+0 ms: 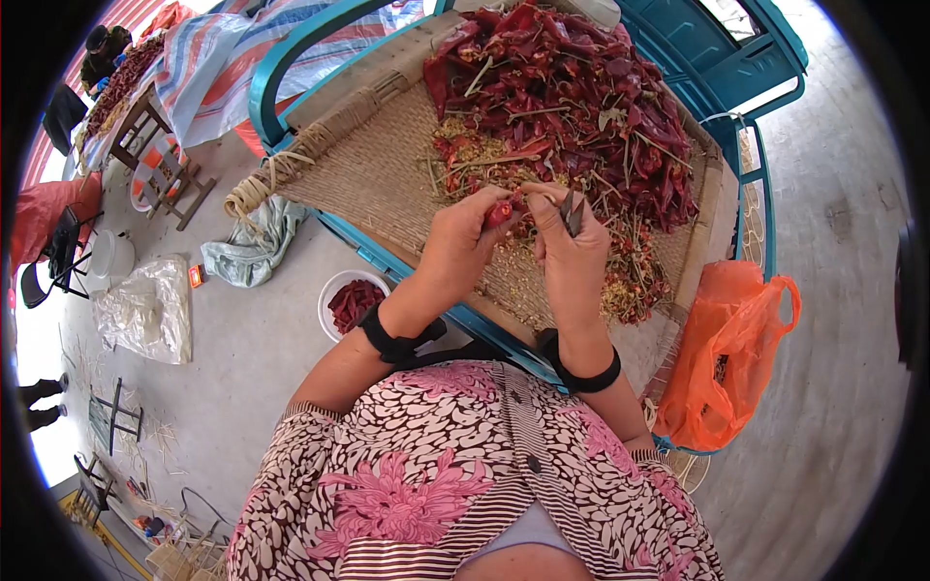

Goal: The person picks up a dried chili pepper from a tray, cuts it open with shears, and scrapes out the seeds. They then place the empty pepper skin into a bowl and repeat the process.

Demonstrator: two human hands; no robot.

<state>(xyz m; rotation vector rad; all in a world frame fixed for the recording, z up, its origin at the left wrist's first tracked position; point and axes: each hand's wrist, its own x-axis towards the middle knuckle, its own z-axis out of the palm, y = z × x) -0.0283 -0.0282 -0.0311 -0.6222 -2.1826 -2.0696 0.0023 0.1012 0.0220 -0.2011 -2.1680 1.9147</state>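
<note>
My left hand is closed around a dried red chili pepper, its cut-looking end facing up between thumb and fingers. Close beside it, my right hand is closed on dark scissors, whose two short pointed blades stick up past the thumb. The right thumb and forefinger meet near the pepper's tip. Both hands are above a woven tray. On it lies a large heap of dried red chili peppers, with loose stems and pale seeds scattered in front.
The tray rests on a teal metal cart. Below left, a white bowl holds red pepper pieces. An orange plastic bag hangs at the right. Clear plastic, a wooden chair and another person are to the left.
</note>
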